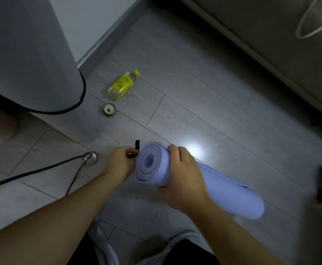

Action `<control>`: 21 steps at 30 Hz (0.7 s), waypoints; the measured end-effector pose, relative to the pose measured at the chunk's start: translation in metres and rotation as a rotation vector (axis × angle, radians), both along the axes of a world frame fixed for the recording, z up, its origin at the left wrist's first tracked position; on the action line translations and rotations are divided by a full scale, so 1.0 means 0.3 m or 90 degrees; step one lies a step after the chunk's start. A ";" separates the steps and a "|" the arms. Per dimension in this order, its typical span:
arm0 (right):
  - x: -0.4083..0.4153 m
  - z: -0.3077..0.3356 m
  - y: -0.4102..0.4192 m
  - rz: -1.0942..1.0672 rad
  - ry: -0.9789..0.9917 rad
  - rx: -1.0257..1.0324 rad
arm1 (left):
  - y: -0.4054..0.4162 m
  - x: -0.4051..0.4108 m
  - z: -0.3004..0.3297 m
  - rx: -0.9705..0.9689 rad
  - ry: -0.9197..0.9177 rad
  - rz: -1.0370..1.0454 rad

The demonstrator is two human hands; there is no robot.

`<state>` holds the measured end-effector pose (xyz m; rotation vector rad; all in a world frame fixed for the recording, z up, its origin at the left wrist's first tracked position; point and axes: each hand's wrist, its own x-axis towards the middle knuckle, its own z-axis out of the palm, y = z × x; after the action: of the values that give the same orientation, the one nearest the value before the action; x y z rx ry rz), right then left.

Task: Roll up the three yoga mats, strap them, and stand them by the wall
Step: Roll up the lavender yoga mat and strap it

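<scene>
Lilac yoga mat roll lies between hands — long axis running right-and-toward viewer; right hand clamps near end, left hand pinches black strap just beside it.

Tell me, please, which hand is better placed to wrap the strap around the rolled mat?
Probably the left hand: it already pinches the black strap beside the mat, while the right hand grips the roll.
</scene>
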<state>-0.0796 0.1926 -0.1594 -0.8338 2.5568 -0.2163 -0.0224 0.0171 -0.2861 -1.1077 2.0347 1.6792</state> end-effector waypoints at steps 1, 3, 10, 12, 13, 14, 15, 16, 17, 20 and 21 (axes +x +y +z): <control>-0.013 0.028 0.011 -0.029 -0.004 -0.026 | 0.001 -0.031 0.063 0.017 0.027 0.032; -0.044 0.121 0.043 -0.077 0.012 -0.103 | 0.004 -0.093 0.226 0.044 0.088 0.056; -0.068 0.600 0.095 -0.188 0.038 -0.337 | -0.008 -0.219 0.815 0.060 0.283 0.077; -0.039 0.732 0.116 -0.234 0.017 -0.407 | -0.002 -0.215 0.992 0.049 0.348 0.056; -0.016 0.798 0.137 -0.252 0.009 -0.449 | 0.004 -0.203 1.079 0.046 0.372 0.048; 0.007 0.842 0.150 -0.267 0.003 -0.483 | 0.002 -0.188 1.134 0.054 0.381 0.040; 0.033 0.877 0.168 -0.283 0.000 -0.514 | 0.005 -0.165 1.186 0.070 0.389 0.032; 0.069 0.932 0.197 -0.299 0.008 -0.550 | 0.020 -0.133 1.264 0.079 0.402 0.009; 0.092 0.949 0.218 -0.313 0.006 -0.582 | 0.028 -0.106 1.308 0.089 0.403 -0.014; 0.161 1.008 0.268 -0.336 0.001 -0.659 | 0.071 -0.024 1.440 0.070 0.388 -0.094; 0.185 1.028 0.290 -0.337 0.003 -0.678 | 0.095 0.006 1.491 0.051 0.387 -0.124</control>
<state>-0.0240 0.2796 0.1491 -0.4043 2.5051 -1.8201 -0.0207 0.0457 0.1612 -0.3700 2.2829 2.1465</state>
